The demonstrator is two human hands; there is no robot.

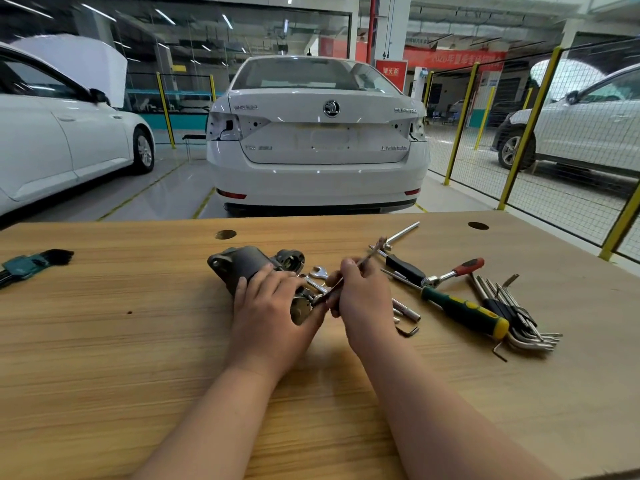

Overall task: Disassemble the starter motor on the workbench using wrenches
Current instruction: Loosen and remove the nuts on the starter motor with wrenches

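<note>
The dark grey starter motor (247, 265) lies on its side in the middle of the wooden workbench (121, 341). My left hand (273, 306) lies over its near end, fingers curled round the body. My right hand (360, 292) grips a slim wrench (372, 252) whose lower end meets the motor's near end beside my left thumb; its upper end is blurred. Another open-end wrench (318, 273) lies on the bench between my hands and the motor's far housing.
To the right lie a red-handled ratchet (457, 271), a green and yellow screwdriver (464, 311), a black-handled tool (403, 266), a T-bar (401, 233) and several hex keys (519, 320). A hex key set (31, 265) lies at the far left. A white car (317, 133) stands beyond the bench.
</note>
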